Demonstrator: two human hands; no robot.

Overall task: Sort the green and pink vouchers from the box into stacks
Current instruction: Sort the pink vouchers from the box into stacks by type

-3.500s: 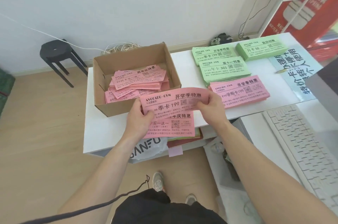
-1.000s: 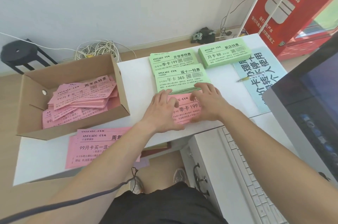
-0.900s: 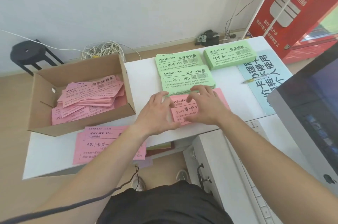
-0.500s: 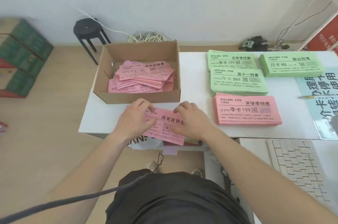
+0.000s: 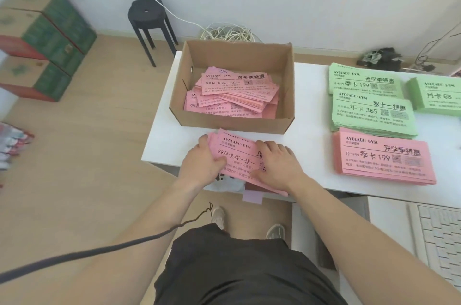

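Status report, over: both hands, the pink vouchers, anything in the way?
Left hand grips pink pile, left end; right hand presses flat on it. Pile at front edge of table. Box close behind, holds loose pink vouchers.

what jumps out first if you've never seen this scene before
Both hands work at the table's near edge: the left hand grips the left end of a pink pile of vouchers while the right hand lies flat on it. Just behind sits an open cardboard box with loose pink vouchers jumbled inside. To the right lie neat green stacks and, nearer, one pink stack.
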